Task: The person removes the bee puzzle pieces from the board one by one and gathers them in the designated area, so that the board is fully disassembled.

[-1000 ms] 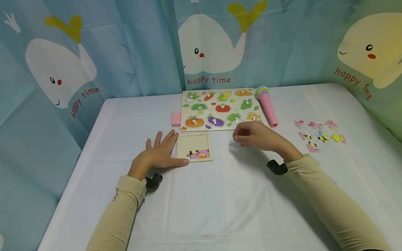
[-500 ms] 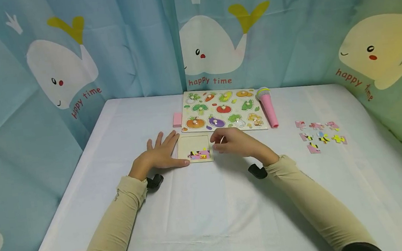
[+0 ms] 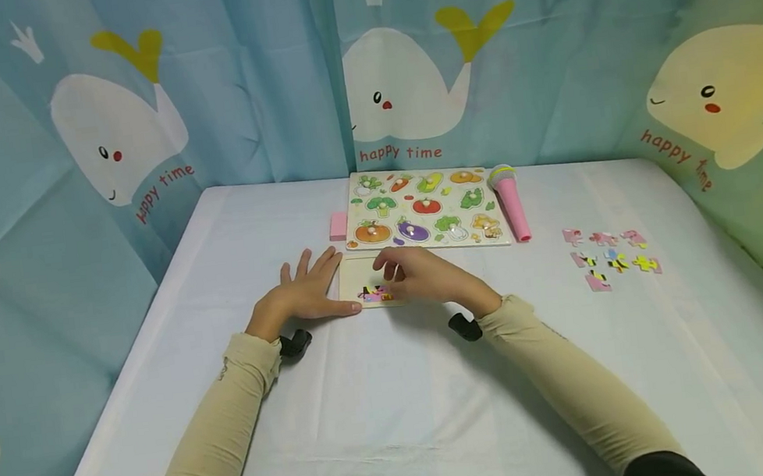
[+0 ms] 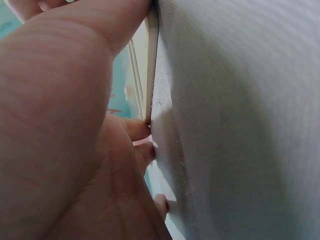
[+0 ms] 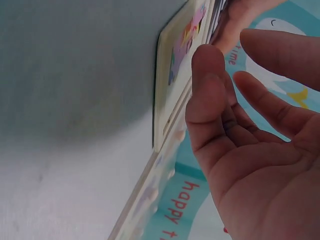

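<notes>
A small square wooden puzzle tray [image 3: 357, 270] lies on the white cloth, with pink, yellow and black jigsaw pieces [image 3: 370, 293] along its lower side. My left hand [image 3: 301, 294] lies spread at the tray's left side, thumb at the lower left corner and a fingertip at the upper left one. Over the tray's right part is my right hand [image 3: 428, 276], its fingers loosely bent and its thumb side close over the pieces, hiding some of them. Between the right fingers [image 5: 207, 75] no piece shows in the right wrist view.
Several loose jigsaw pieces [image 3: 616, 261] lie at the right. Behind the tray are a vegetable peg puzzle board [image 3: 443, 193], a pink toy microphone [image 3: 510, 204] and a pink block [image 3: 338, 226]. A whale-print curtain [image 3: 265, 86] encloses the table [image 3: 347, 430].
My right hand has moved left from beside the peg board to over the puzzle tray. The left hand stays at the tray, and the loose pieces at the right lie as before.
</notes>
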`<state>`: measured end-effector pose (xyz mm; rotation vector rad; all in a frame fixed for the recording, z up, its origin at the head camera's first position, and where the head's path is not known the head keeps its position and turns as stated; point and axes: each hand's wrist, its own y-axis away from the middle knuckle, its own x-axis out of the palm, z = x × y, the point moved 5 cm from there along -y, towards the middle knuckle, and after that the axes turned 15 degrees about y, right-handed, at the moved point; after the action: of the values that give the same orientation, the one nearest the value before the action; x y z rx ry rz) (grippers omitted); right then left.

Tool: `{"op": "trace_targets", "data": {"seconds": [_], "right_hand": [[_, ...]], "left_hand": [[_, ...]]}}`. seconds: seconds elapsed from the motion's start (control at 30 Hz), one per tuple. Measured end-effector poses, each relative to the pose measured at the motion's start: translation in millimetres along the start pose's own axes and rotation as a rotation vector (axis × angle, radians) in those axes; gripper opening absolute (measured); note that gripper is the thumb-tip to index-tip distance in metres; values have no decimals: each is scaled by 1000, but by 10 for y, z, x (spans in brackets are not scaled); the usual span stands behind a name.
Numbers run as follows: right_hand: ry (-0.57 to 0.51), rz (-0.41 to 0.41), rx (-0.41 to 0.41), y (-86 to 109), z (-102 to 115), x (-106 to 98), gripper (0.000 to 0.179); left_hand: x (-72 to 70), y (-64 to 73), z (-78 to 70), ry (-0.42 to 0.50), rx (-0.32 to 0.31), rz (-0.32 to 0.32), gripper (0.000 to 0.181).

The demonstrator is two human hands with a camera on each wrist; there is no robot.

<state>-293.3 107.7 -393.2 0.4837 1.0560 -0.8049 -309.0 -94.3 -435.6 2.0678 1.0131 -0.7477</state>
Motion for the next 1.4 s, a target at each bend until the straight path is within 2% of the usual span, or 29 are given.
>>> {"op": "trace_targets", "data": {"seconds": [0.37,0.67,0.8,1.07,1.4], "right_hand": [[47,17,-63,-112,73,122,23],[146,61,37,-155,86,170,15],[171,65,42,-165,84,182,17],[37,50,80,-160,44,185,9],[-6,41,101,-154,-16,189,4]], "left_hand": [[9,0,-7,8,11,1,114],[-15,-21,2,2,8,3,115],[-28,-16,-10,3,4,6,115],[-22,-3,-8,14,0,13,115],[-7,-17,5,12,1,4,115]]}}
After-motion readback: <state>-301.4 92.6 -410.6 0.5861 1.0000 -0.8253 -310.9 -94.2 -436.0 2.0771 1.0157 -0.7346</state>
